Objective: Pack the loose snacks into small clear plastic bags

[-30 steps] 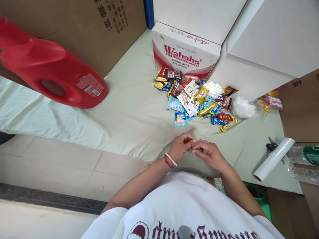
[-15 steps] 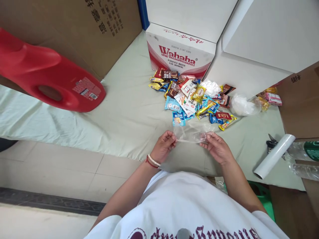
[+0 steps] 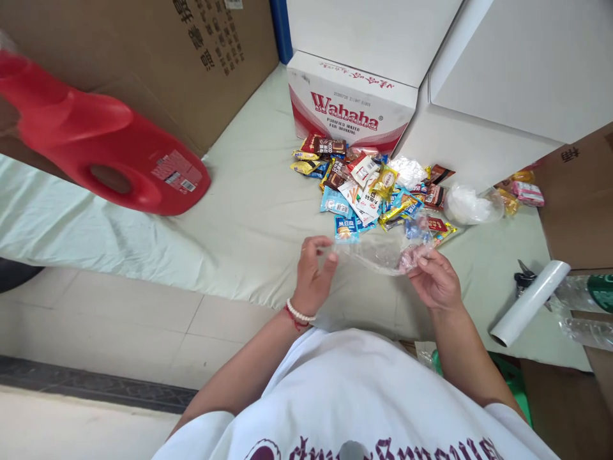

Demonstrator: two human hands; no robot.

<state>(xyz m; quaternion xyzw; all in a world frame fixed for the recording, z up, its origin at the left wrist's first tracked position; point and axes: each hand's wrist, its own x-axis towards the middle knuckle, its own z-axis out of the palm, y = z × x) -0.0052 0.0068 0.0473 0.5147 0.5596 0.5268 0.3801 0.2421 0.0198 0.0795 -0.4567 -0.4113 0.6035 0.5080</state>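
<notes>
A clear plastic bag stretches between my hands, above the near edge of the cloth-covered table. My right hand pinches its right end between thumb and fingers. At the bag's left end is my left hand, with thumb and fingers apart; whether a fingertip touches the film is hard to make out. Just beyond the bag lies a heap of small wrapped snacks in blue, yellow, red, white and brown packets. Some packets show through the film at its right side.
Behind the heap stands a Wahaba-style white and red water carton. A red jug is at left by a brown box. At right are a clear bowl with white contents, a white roll, scissors and plastic bottles.
My left thumb and fingers have spread apart from their pinch on the bag. The right hand has shifted rightward with its end of the bag, which is now more opened out.
</notes>
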